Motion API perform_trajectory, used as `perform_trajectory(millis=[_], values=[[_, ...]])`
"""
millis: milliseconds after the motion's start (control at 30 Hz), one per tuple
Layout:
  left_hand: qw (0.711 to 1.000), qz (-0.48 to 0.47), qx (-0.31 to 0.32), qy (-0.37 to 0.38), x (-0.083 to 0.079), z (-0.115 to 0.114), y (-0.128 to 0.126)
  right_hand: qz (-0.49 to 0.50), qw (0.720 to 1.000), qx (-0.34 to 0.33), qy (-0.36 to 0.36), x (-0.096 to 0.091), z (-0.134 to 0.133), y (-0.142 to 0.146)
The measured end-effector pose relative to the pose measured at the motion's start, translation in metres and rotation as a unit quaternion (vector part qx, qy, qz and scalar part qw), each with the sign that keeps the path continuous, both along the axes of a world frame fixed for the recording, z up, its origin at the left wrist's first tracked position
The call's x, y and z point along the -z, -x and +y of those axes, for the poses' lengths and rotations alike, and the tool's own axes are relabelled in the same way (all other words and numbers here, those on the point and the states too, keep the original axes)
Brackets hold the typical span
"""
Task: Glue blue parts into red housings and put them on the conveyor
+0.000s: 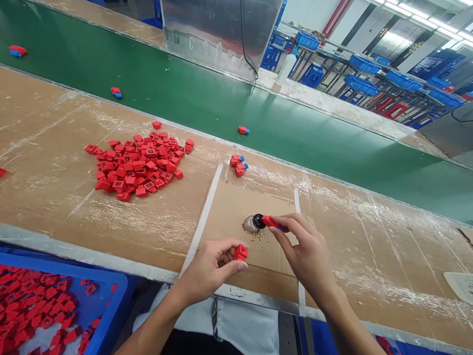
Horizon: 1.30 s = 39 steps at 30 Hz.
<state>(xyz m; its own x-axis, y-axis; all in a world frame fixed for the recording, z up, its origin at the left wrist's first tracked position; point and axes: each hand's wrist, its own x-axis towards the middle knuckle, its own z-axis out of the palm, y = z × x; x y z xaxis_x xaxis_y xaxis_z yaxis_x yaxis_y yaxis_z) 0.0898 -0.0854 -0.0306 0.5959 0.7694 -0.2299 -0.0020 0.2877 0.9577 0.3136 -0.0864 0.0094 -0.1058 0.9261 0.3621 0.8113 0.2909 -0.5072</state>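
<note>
Head view looks down over my two hands at the bench (55,148), which is covered in taped-down cardboard.

My left hand (218,268) is closed in a pinch on a small red cap (241,252), thumb on one side and fingertips on the other. It holds the cap just above the near edge of the cardboard.

My right hand (306,251) is closed on a narrow red piece (269,221), gripped between thumb and forefinger. The far tip of that piece is touching a little black pot (257,221) that sits on the bench with brown specks scattered around it. I judge the step in hand to be dipping or dabbing that tip at the pot while the cap waits in the other hand. I cannot tell what the pot holds.

Both parts are small, so any further handling calls for a steady fingertip pinch and careful lining up. The two hands are already near each other.

Further out to my left lies a loose pile of red caps (138,160). Two red-and-blue pieces (238,165) lie just beyond the pot. More of the same lie apart on the green belt (332,143), one of them straight ahead (243,130). A blue bin (111,315) by my left knee holds more red parts. A white bottle (286,69) stands across the belt, with blue crates (364,64) on racks behind it.

I can read no brand, label or writing on anything.
</note>
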Motion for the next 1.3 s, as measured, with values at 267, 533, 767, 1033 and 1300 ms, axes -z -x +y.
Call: perform_trajectory(millis=[267, 533, 767, 1033, 1300], values=[[1.0, 0.004, 0.002, -0.006, -0.004, 0.001, 0.0, -0.024, 0.999, -0.031, 0.01, -0.001, -0.003, 0.002], [1.0, 0.014, -0.001, -0.006, -0.004, 0.0, 0.0, -0.022, 0.999, -0.027, 0.01, -0.002, -0.006, 0.007], [1.0, 0.012, -0.005, -0.015, -0.004, -0.001, 0.0, -0.015, 0.999, -0.031, 0.012, 0.0, -0.007, 0.007], [1.0, 0.017, -0.005, -0.02, -0.005, -0.001, 0.0, -0.011, 0.999, -0.034, -0.001, 0.0, -0.005, 0.01], [1.0, 0.015, -0.006, -0.016, -0.005, 0.0, -0.001, 0.005, 1.0, -0.03, 0.009, 0.001, -0.005, 0.01]])
